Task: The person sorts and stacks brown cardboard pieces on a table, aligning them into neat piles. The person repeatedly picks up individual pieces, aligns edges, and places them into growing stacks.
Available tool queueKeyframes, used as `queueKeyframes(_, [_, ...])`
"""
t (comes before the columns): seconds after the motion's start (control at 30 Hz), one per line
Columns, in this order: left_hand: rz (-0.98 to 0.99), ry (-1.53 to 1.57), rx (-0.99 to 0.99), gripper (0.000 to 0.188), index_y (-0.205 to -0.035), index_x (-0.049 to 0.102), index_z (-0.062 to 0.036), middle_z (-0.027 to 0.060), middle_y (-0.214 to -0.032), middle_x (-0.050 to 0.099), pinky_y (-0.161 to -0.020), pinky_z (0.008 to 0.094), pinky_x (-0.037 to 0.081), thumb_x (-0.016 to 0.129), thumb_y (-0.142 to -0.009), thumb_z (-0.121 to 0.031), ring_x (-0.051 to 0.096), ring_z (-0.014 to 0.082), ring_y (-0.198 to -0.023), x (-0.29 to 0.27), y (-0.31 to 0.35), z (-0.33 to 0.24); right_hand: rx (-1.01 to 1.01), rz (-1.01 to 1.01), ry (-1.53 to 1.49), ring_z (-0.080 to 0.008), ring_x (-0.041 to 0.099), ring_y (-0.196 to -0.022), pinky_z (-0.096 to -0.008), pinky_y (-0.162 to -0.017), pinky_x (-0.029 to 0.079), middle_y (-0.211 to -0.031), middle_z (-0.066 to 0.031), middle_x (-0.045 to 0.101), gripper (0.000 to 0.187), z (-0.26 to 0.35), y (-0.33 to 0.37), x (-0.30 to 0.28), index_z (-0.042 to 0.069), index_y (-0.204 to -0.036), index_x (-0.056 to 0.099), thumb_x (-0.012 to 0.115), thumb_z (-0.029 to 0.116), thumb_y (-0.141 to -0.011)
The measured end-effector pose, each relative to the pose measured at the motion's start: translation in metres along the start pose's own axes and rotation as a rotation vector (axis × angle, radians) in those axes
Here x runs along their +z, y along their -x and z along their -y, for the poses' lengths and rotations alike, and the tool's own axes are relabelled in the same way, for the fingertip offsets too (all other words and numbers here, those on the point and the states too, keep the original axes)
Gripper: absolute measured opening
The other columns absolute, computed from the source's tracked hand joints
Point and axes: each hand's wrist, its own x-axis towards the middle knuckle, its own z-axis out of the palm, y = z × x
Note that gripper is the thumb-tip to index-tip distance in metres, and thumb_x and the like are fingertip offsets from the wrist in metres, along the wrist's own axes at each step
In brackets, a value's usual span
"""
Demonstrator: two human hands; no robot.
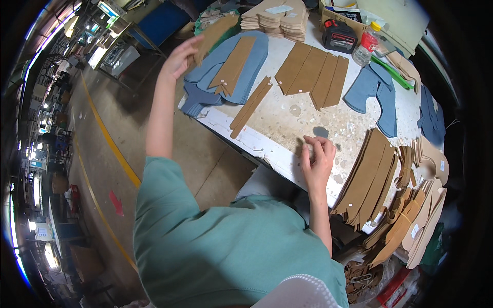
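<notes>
My left hand is raised at the far left of the table, its fingers closed on the edge of a brown leather piece. Beneath and beside that piece lies a stack of blue cut pieces, topped by another brown pointed piece. My right hand hovers at or rests on the table's near side, fingers loosely bent and thumb apart, with nothing visible in it. Just beyond it is a dark grey patch. Thin brown strips lie between my hands, and several wide brown panels lie side by side farther back.
Brown panel stacks, banded bundles and blue curved pieces occupy the right side. A black-and-red battery pack, a yellow-capped bottle, a green tray and beige stacks stand at the back. The table edge runs before me.
</notes>
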Motion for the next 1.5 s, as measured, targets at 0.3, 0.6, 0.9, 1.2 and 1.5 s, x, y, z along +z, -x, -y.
queueKeyframes(0.3, [-0.045, -0.268, -0.357, 0.041, -0.131, 0.058, -0.0024, 0.0099, -0.122, 0.063, -0.091, 0.0244, 0.051, 0.051, -0.091, 0.000, 0.063, 0.0125, -0.104, -0.020, 0.013, 0.046, 0.002, 0.025, -0.027, -0.0282, 0.051, -0.099, -0.0370, -0.087, 0.045, -0.101, -0.0103, 0.058, 0.019, 0.000, 0.001, 0.002, 0.005, -0.103, 0.070, 0.067, 0.004, -0.085])
queueKeyframes(0.6, [-0.146, -1.524, -0.183, 0.046, -0.116, 0.067, -0.0172, 0.0111, -0.109, 0.067, -0.086, 0.0387, 0.052, 0.077, -0.072, -0.027, 0.065, 0.0273, -0.097, 0.014, 0.014, 0.035, -0.006, 0.009, -0.009, -0.0278, 0.051, -0.099, -0.0365, -0.085, 0.046, -0.101, -0.0095, 0.058, 0.018, 0.000, 0.000, 0.002, 0.006, -0.103, 0.070, 0.067, 0.004, -0.085])
queueKeyframes(0.9, [-0.105, -1.302, 0.242, 0.046, -0.114, 0.066, -0.0094, 0.0136, -0.120, 0.057, -0.093, 0.0438, 0.049, 0.075, -0.077, -0.035, 0.056, 0.0360, -0.112, 0.061, 0.025, 0.029, 0.008, 0.019, -0.017, -0.0277, 0.051, -0.099, -0.0358, -0.084, 0.046, -0.100, -0.0098, 0.058, 0.018, 0.000, 0.000, 0.001, 0.006, -0.102, 0.070, 0.067, 0.004, -0.085])
queueKeyframes(1.2, [-0.186, -1.545, 0.148, 0.054, -0.128, 0.056, -0.0007, 0.0195, -0.103, 0.069, -0.084, 0.0447, 0.053, 0.066, -0.084, -0.031, 0.067, 0.0359, -0.094, 0.108, 0.019, 0.063, -0.015, 0.002, -0.009, -0.0278, 0.052, -0.099, -0.0368, -0.087, 0.045, -0.100, -0.0099, 0.058, 0.018, -0.002, 0.001, 0.001, 0.005, -0.102, 0.070, 0.067, 0.004, -0.085])
queueKeyframes(1.5, [-0.136, -1.352, 0.015, 0.023, -0.099, 0.076, -0.0198, 0.0157, -0.101, 0.070, -0.082, 0.0419, 0.055, 0.060, -0.083, -0.015, 0.069, 0.0326, -0.090, 0.076, -0.005, 0.022, -0.002, 0.015, -0.023, -0.0281, 0.052, -0.099, -0.0368, -0.087, 0.045, -0.100, -0.0101, 0.058, 0.018, -0.002, 0.001, 0.000, 0.005, -0.102, 0.070, 0.066, 0.005, -0.085])
